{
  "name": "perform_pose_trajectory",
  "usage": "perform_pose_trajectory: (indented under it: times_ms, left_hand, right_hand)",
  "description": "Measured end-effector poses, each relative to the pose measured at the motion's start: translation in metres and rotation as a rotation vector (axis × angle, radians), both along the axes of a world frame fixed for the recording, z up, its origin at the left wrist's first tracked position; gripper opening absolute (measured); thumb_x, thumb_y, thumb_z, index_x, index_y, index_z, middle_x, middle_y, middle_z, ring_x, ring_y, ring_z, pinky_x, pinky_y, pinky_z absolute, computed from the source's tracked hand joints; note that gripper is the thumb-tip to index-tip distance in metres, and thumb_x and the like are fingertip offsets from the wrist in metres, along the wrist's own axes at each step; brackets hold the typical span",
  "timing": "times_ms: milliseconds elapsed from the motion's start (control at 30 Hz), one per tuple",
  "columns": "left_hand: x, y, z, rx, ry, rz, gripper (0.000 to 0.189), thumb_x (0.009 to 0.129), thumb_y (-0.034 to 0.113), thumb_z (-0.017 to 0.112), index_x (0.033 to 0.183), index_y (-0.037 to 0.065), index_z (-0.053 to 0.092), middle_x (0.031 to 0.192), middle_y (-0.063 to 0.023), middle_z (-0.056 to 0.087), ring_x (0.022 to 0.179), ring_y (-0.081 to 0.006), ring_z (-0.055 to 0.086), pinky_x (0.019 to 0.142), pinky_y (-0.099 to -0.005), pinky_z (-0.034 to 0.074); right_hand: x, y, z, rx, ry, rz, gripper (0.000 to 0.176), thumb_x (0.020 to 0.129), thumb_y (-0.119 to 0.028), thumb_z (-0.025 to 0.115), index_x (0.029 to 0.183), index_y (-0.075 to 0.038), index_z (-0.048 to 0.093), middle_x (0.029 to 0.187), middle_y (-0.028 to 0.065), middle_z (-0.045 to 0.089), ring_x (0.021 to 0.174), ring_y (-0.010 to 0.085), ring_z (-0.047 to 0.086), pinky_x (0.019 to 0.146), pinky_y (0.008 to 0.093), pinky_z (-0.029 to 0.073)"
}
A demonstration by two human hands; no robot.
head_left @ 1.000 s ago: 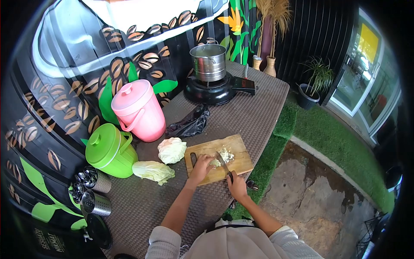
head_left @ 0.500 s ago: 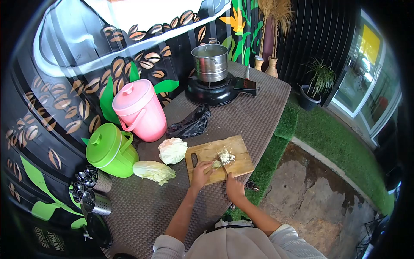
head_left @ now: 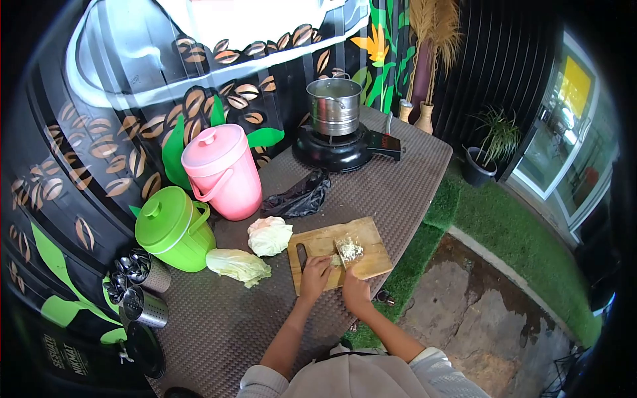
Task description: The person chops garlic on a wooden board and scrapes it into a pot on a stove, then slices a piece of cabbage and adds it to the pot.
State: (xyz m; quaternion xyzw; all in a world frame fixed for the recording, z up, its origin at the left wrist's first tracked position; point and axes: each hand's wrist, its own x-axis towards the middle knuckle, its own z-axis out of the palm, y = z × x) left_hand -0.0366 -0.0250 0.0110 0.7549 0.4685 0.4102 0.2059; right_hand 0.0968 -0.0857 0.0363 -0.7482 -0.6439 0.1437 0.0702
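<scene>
A black painted wall [head_left: 126,126] decorated with brown coffee beans and green leaves is seen behind a long table [head_left: 405,179] covered by a brown woven mat. To the right, green artificial grass [head_left: 524,232], grey stone paving [head_left: 471,312], a dark slatted wall [head_left: 511,60] and a daylit glass door [head_left: 564,132] are shown.

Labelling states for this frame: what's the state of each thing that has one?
pink bucket, lid on
green bucket, lid on
pot, uncovered, on stove
knife, gripped by right hand
left hand, pressing cabbage piece on board
chopped cabbage, piled on board
black bag, crumpled
</scene>
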Motion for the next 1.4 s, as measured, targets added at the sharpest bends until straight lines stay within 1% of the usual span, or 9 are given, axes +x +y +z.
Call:
perform_pose_trajectory:
  times_ms: [233, 333, 400, 567, 767, 900, 967, 1200, 1400]
  left_hand:
    - [-0.001, -0.005, 0.007, -0.035, -0.027, 0.007, 0.024, 0.080, 0.009, 0.068, 0.102, 0.000, 0.069, 0.105, -0.0117, 0.066, 0.102, -0.0282, 0.056, 0.090, -0.0359, 0.046]
    - [0.001, -0.004, 0.006, -0.025, -0.011, 0.001, 0.024, 0.080, 0.009, 0.068, 0.102, -0.001, 0.069, 0.105, -0.0116, 0.066, 0.103, -0.0279, 0.056, 0.090, -0.0356, 0.046]
    - [-0.001, -0.006, 0.004, -0.023, 0.007, 0.000, 0.024, 0.080, 0.010, 0.068, 0.102, -0.001, 0.069, 0.105, -0.0117, 0.066, 0.103, -0.0279, 0.056, 0.090, -0.0357, 0.046]
    - [0.000, -0.002, -0.003, -0.024, 0.020, 0.013, 0.023, 0.081, 0.008, 0.068, 0.101, -0.001, 0.069, 0.105, -0.0122, 0.066, 0.104, -0.0280, 0.056, 0.090, -0.0358, 0.046]
    - [0.000, -0.004, 0.001, -0.010, -0.004, 0.015, 0.022, 0.081, 0.008, 0.067, 0.100, -0.002, 0.069, 0.105, -0.0127, 0.065, 0.104, -0.0279, 0.056, 0.090, -0.0357, 0.046]
    - [0.002, -0.005, 0.003, -0.048, -0.009, 0.019, 0.022, 0.081, 0.008, 0.067, 0.100, -0.002, 0.069, 0.105, -0.0127, 0.065, 0.104, -0.0280, 0.056, 0.090, -0.0359, 0.046]
    - [0.001, -0.004, -0.001, -0.030, -0.020, 0.011, 0.021, 0.081, 0.009, 0.067, 0.100, -0.002, 0.069, 0.105, -0.0123, 0.065, 0.103, -0.0280, 0.056, 0.090, -0.0361, 0.046]
    - [0.001, -0.003, 0.003, -0.014, 0.023, 0.018, 0.021, 0.083, 0.009, 0.065, 0.099, -0.002, 0.069, 0.105, -0.0122, 0.065, 0.103, -0.0280, 0.056, 0.089, -0.0364, 0.046]
    - [0.000, -0.005, 0.003, -0.031, -0.007, 0.007, 0.020, 0.083, 0.009, 0.065, 0.100, -0.002, 0.069, 0.105, -0.0125, 0.065, 0.103, -0.0284, 0.056, 0.089, -0.0370, 0.046]
  right_hand:
    - [0.005, 0.001, 0.001, 0.059, 0.001, 0.137, 0.027, 0.088, -0.012, 0.050, 0.109, 0.003, 0.042, 0.075, 0.0210, 0.066, 0.071, 0.0343, 0.069, 0.062, 0.0420, 0.056]
    - [-0.005, 0.002, -0.005, 0.035, 0.041, -0.023, 0.034, 0.085, -0.012, 0.054, 0.112, 0.005, 0.042, 0.080, 0.0224, 0.067, 0.073, 0.0349, 0.069, 0.063, 0.0422, 0.056]
    - [0.001, 0.013, 0.007, 0.000, 0.137, 0.036, 0.033, 0.084, -0.009, 0.054, 0.110, 0.004, 0.040, 0.083, 0.0257, 0.065, 0.080, 0.0405, 0.067, 0.070, 0.0478, 0.054]
    - [0.012, 0.015, 0.029, -0.009, 0.069, 0.181, 0.030, 0.086, -0.011, 0.051, 0.111, 0.003, 0.041, 0.084, 0.0257, 0.066, 0.081, 0.0398, 0.067, 0.069, 0.0481, 0.054]
    - [-0.014, 0.001, -0.006, -0.048, 0.168, -0.067, 0.030, 0.086, -0.013, 0.051, 0.110, 0.003, 0.040, 0.083, 0.0266, 0.065, 0.084, 0.0414, 0.066, 0.071, 0.0503, 0.054]
    - [0.004, 0.014, 0.014, 0.045, 0.179, 0.030, 0.030, 0.086, -0.013, 0.051, 0.109, 0.003, 0.040, 0.084, 0.0267, 0.065, 0.084, 0.0417, 0.066, 0.072, 0.0497, 0.054]
    - [0.006, 0.012, 0.031, -0.041, 0.144, 0.086, 0.030, 0.087, -0.013, 0.051, 0.108, 0.004, 0.040, 0.084, 0.0271, 0.065, 0.083, 0.0423, 0.066, 0.072, 0.0498, 0.054]
    - [-0.012, -0.002, 0.001, -0.036, 0.171, -0.069, 0.031, 0.081, -0.009, 0.059, 0.106, 0.005, 0.045, 0.087, 0.0275, 0.063, 0.082, 0.0410, 0.066, 0.069, 0.0488, 0.054]
    - [0.014, 0.002, 0.041, 0.015, 0.061, 0.250, 0.019, 0.087, -0.010, 0.049, 0.100, 0.004, 0.049, 0.089, 0.0245, 0.063, 0.082, 0.0399, 0.066, 0.067, 0.0476, 0.055]
